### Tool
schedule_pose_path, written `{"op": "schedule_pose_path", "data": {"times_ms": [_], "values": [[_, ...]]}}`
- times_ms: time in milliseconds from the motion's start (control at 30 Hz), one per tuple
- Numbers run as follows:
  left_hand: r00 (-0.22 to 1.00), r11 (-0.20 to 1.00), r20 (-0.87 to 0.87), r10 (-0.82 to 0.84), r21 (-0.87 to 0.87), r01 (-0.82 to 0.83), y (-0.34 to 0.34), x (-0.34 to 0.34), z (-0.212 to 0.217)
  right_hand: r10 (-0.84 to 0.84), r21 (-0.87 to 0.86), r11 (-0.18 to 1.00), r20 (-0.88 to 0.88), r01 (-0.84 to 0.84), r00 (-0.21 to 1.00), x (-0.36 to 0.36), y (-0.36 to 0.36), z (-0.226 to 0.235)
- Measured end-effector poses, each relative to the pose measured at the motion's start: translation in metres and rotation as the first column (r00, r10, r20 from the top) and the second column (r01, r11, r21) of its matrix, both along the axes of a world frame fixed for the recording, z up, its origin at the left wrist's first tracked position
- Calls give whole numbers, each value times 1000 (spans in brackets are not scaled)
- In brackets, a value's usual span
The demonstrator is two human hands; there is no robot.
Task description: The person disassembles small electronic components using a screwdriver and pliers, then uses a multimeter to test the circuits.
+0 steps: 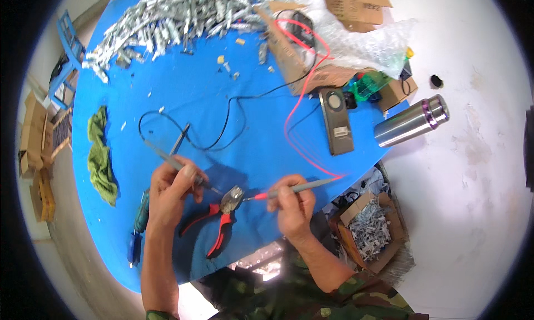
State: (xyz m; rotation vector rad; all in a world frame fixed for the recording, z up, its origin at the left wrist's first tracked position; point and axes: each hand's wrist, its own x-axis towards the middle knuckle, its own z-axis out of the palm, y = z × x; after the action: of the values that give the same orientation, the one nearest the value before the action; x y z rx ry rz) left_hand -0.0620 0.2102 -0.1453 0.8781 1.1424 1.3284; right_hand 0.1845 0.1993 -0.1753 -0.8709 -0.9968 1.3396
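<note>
Gripping grey test probe with black lead (177,165), left hand (169,191) curled tight around shaft, tip angled toward small metal piece (232,197) between hands. Right hand (292,206) pinched closed on grey probe with red lead (303,187), red tip just beside same piece. Metal piece lies at head of red-handled pliers (214,226), resting on blue counter (256,147) between both hands. Grey meter (336,121) beyond right hand, well apart. Green rag (100,159) left of left hand. Steel flask (410,121) far right of right hand.
</note>
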Motion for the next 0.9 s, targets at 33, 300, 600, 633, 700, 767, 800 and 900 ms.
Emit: {"op": "schedule_pose_path", "data": {"times_ms": [33, 300, 600, 633, 700, 767, 800, 900], "values": [[1000, 1000, -7, -5, 0, 5, 0, -3, 1, 6, -9, 1000, 4, -5, 1000, 0, 0, 1], [971, 997, -241, -2, -70, -16, 5, -7, 45, 29, -66, 997, -13, -30, 999, -2, 0, 10], [806, 990, -576, -134, -110, 86, 25, 46, 98, 282, -156, 957, 313, -244, 907, 18, 13, 52], [794, 986, -586, -163, -117, 116, 28, 54, 100, 330, -165, 943, 371, -288, 868, 27, 15, 60], [752, 981, -629, -194, -141, 136, 36, 71, 105, 414, -192, 910, 482, -368, 772, 47, 20, 73], [702, 973, -674, -231, -159, 167, 43, 86, 109, 440, -203, 895, 545, -397, 714, 66, 25, 78], [698, 969, -672, -248, -166, 184, 43, 95, 112, 451, -209, 888, 575, -410, 683, 74, 27, 79], [689, 959, -670, -277, -145, 244, 45, 115, 108, 406, -170, 907, 596, -386, 693, 92, 29, 87]]}}
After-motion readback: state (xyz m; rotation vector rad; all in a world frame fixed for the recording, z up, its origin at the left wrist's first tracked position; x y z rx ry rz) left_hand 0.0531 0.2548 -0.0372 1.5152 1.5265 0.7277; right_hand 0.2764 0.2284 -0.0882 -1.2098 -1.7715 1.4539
